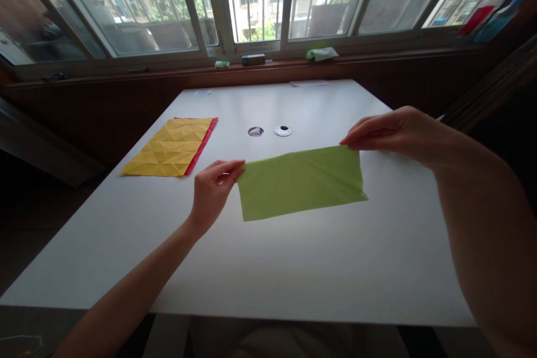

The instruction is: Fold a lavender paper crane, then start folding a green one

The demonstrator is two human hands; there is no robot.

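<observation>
A green sheet of paper [302,184] hangs stretched between my two hands above the white table [268,274]. It looks like a wide rectangle with faint slanting creases and a slightly bent lower right corner. My left hand [213,190] pinches its upper left corner between thumb and fingers. At the upper right corner, my right hand [390,131] grips the sheet with its fingertips. To the left lies a creased yellow sheet of paper [168,148] on top of a red sheet [203,145], whose right edge shows.
Two small round pieces [282,131] sit near the middle of the table. White papers [309,83] lie by its far edge. Beyond, the windowsill [285,64] carries a green-and-white packet [321,54] and a small box [253,59] below barred windows.
</observation>
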